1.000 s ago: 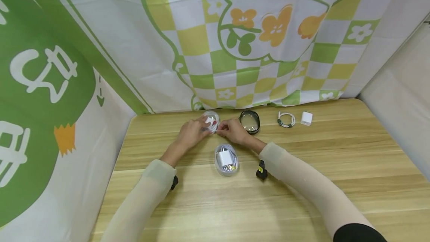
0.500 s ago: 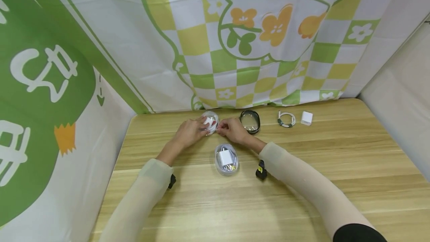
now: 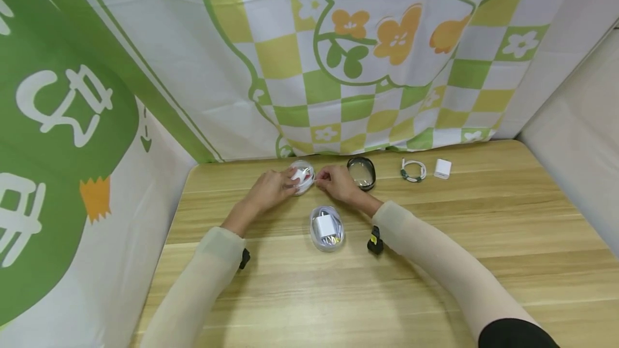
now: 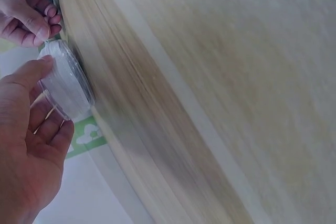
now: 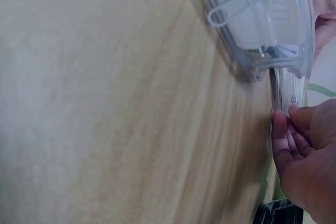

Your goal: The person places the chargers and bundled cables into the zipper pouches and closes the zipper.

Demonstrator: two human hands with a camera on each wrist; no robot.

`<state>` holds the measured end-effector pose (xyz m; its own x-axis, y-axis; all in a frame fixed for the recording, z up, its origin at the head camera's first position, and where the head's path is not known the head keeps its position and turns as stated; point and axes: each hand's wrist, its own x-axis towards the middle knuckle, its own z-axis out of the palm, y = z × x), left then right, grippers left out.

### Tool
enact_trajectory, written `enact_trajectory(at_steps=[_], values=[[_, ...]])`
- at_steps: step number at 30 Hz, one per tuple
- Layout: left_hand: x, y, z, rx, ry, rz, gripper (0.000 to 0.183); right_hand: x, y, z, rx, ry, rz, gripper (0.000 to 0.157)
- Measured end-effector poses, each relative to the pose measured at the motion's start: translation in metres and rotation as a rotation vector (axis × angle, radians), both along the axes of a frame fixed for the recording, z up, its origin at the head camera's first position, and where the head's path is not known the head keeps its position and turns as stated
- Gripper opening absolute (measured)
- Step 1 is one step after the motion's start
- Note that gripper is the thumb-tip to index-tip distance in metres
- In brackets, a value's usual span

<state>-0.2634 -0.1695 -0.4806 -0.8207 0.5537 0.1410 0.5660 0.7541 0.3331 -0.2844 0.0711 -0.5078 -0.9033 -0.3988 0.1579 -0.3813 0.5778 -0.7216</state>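
At the back of the table, my left hand [image 3: 271, 191] holds a small clear zip case [image 3: 306, 169] with white contents and a bit of red inside. In the left wrist view the thumb lies on one face of the case and the fingers support the other side. My right hand [image 3: 340, 184] pinches a small zipper pull at the case's right edge between thumb and index finger. The pull is mostly covered by the fingertips. Nearer to me lies a second clear zip case [image 3: 327, 230] holding a white charger plug and a cable; its own zip pull [image 5: 231, 10] shows in the right wrist view.
Just beyond the right hand is a black-rimmed clear case [image 3: 361, 173]. Further right are a coiled white cable [image 3: 413, 171] with a dark green tie and a white charger plug [image 3: 442, 168]. A patterned curtain [image 3: 377, 95] hangs along the table's back edge.
The left hand has shifted slightly left with the case, and the right hand sits a little further from it. The other things have stayed in place.
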Motion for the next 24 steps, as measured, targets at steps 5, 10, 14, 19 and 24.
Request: enact_trajectory(at_steps=[5, 10, 14, 19, 24], values=[[-0.001, -0.005, -0.001, 0.013, -0.004, -0.024, 0.029, -0.002, -0.003, 0.001, 0.011, -0.003, -0.02, 0.006], [0.0, -0.009, 0.0, 0.032, 0.003, -0.044, 0.028, -0.003, -0.005, 0.002, 0.004, -0.019, -0.058, 0.009], [0.001, -0.01, 0.001, 0.056, -0.012, -0.056, 0.027, -0.004, -0.006, 0.002, 0.012, -0.017, -0.09, 0.01], [0.002, -0.012, 0.001, 0.071, -0.069, -0.054, 0.027, -0.007, -0.007, 0.001, 0.036, -0.006, -0.137, 0.011], [0.0, -0.013, 0.001, 0.069, -0.097, -0.052, 0.027, -0.007, -0.008, 0.0, 0.048, -0.008, -0.147, 0.012]])
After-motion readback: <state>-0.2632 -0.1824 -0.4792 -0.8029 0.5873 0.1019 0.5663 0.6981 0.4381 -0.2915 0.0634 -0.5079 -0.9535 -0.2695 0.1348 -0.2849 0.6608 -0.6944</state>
